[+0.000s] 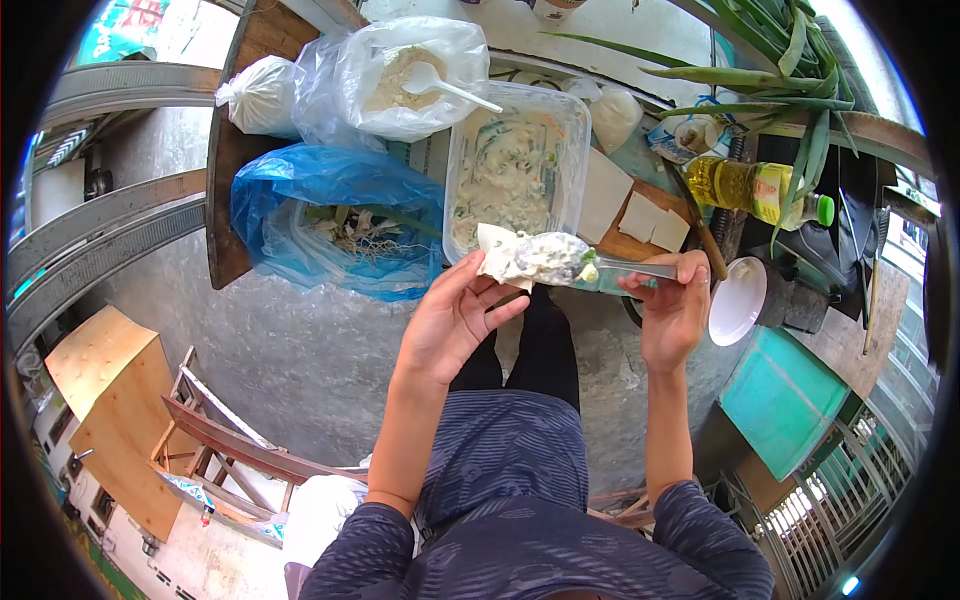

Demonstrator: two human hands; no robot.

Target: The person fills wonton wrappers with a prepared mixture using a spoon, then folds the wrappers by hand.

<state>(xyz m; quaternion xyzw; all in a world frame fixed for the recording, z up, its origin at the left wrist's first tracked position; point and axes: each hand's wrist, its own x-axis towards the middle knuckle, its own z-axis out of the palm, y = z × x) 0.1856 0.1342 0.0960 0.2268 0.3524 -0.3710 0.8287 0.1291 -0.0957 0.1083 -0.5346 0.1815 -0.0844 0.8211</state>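
Observation:
My left hand [448, 325] pinches a thin pale dough wrapper [490, 242] by its lower edge, just in front of the plastic tub. My right hand [676, 315] grips the metal handle of a spoon [638, 267]. The spoon's bowl, heaped with a creamy white mixture with green bits [550, 257], lies against the wrapper; where they meet is partly hidden. Behind, the clear plastic tub [584, 150] contains more of this mixture. Square wrappers [652, 222] rest on a wooden board [620, 243] to the right of the tub.
An open bag of pale powder [400, 85] holds a white plastic spoon [440, 85]. A blue bag [270, 190] contains roots and scraps. On the right are an oil bottle [745, 188], a knife [697, 215], long green leaves [740, 78] and a white bowl [737, 302].

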